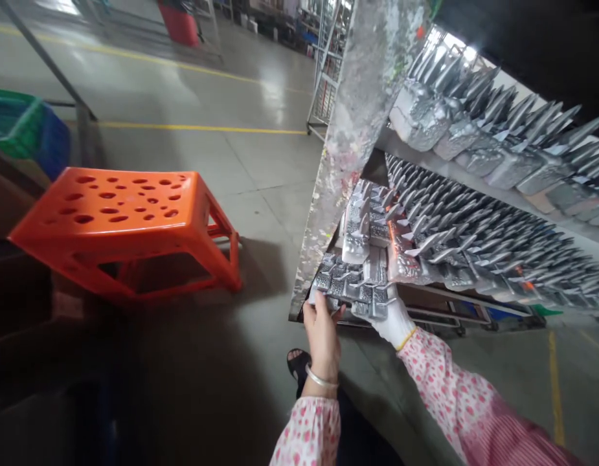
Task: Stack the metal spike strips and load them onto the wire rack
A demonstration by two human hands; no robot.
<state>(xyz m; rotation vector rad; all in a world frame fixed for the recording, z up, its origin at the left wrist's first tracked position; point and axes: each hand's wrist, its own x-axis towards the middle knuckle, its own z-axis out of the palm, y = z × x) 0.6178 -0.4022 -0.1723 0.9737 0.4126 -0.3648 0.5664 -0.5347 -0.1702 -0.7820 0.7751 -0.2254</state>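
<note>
Silvery cast-metal parts (353, 285) sit in a tight cluster at the near end of the lower shelf (425, 292) of a metal rack, and both hands meet on them. The bare left hand (322, 329), a thin bangle at its wrist, reaches up from below with its fingers (315, 299) curled over the cluster's left edge, gripping it. The right hand (392, 318), in a white knit glove, clasps the cluster's right edge, its fingers largely hidden behind the metal. The parts are blocky and ribbed, each with a flat pointed blade standing up, and their surfaces are bright and rough-cast. Many more of the same shape lie in rows along both shelves, blades all leaning one way. The rack's upright post (350, 136) is dull grey, mottled and scuffed. To the left, on the smooth concrete floor, an orange plastic stool (127, 226) with round holes in its top stands well apart. No writing can be read.
</note>
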